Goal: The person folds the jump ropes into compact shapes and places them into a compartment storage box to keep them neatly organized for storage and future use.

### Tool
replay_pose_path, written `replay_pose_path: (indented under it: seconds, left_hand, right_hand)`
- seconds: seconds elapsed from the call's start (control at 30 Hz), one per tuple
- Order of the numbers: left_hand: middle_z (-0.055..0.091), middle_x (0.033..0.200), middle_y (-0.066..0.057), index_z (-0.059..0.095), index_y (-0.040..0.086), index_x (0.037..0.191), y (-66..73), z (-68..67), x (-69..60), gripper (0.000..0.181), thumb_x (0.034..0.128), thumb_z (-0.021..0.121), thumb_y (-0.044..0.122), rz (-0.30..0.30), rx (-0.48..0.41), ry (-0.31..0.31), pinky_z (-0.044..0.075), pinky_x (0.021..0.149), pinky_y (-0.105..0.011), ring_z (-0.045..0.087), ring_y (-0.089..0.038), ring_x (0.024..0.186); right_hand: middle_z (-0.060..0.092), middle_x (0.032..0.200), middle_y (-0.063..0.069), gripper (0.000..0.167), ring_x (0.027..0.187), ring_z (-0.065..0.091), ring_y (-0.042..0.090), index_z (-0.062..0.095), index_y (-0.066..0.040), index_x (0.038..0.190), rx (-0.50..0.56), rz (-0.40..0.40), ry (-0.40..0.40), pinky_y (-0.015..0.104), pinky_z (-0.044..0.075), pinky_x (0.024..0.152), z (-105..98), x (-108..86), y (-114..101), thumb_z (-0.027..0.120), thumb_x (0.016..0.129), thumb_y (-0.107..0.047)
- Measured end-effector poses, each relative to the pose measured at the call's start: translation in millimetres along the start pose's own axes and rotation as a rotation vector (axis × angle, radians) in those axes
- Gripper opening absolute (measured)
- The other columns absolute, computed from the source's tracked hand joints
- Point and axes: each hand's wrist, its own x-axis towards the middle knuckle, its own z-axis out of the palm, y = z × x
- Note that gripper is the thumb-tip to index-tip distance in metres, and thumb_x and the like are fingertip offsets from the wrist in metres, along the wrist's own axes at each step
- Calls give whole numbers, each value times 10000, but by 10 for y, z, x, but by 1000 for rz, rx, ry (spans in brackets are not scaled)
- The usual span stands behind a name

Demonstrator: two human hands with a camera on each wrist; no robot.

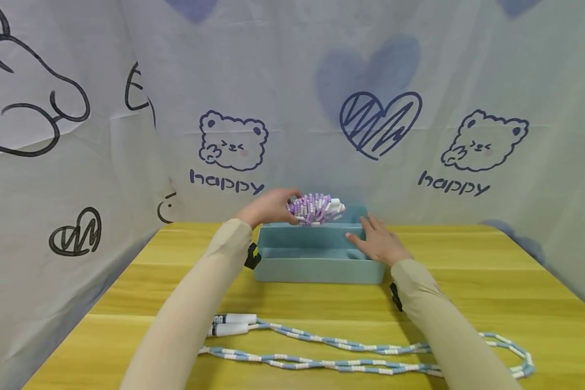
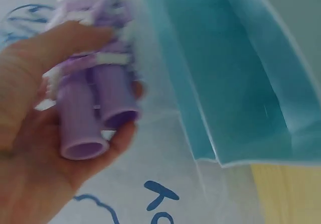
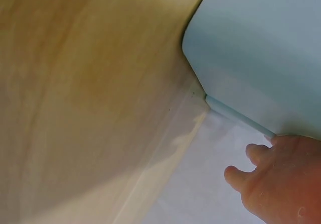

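My left hand (image 1: 273, 207) grips a bundled purple-and-white beaded jump rope (image 1: 316, 209), held up over the back of a blue-green box (image 1: 317, 271). In the left wrist view, two purple handles (image 2: 79, 121) poke out of the bundle between thumb and fingers. The box stands uncovered on top, with its raised lid (image 1: 355, 212) behind it. At the box's right end is my right hand (image 1: 380, 244), fingers spread and fairly straight, touching the rim. The right wrist view shows that hand (image 3: 286, 179) against the box's outer wall, with part of it out of frame.
A blue-and-white beaded jump rope (image 1: 322, 364) lies stretched along the front of the wooden table (image 1: 468, 292), partly behind my forearms. Its white handles (image 1: 234, 324) lie at the left. A pale cloth with drawings (image 1: 292, 81) hangs behind the table.
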Motion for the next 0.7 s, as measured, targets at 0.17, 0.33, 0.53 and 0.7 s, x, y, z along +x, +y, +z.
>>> replay_pose_path:
  seconds: [0.17,0.33,0.53,0.7]
  left_hand:
    - [621,1116,-50,540,110,1279,-79,34,315,543,798,782,48,39,49,53,509,816,-317,586,-196,951]
    - [544,1359,-97,434,101,1428,-134,131,535,634,871,736,64,-24,117,-26,444,1001,-377,534,-254,1202]
    - [383,1531,-98,308,138,1537,-173,338,729,743,913,712,121,-104,177,-107,318,1111,-427,380,-279,1379]
    - [555,1359,-102,521,119,1366,-169,469,821,503,905,721,109,-77,229,-141,410,1037,-421,511,-274,1244]
  right_hand:
    - [74,1592,272,838,1449,76,452,149,32,1546,8,2,8,628,144,1114,-15,38,2,346,1013,-584]
    - [66,1593,271,838,1444,94,460,149,33,1545,32,3,8,606,146,1124,-20,31,5,360,1012,-579]
    - [85,1595,264,822,1441,129,454,177,32,1542,41,7,24,597,174,1123,21,34,14,377,1011,-563]
    - [64,1600,252,808,1433,145,464,168,22,1547,52,18,30,604,169,1119,15,51,32,381,1015,-548]
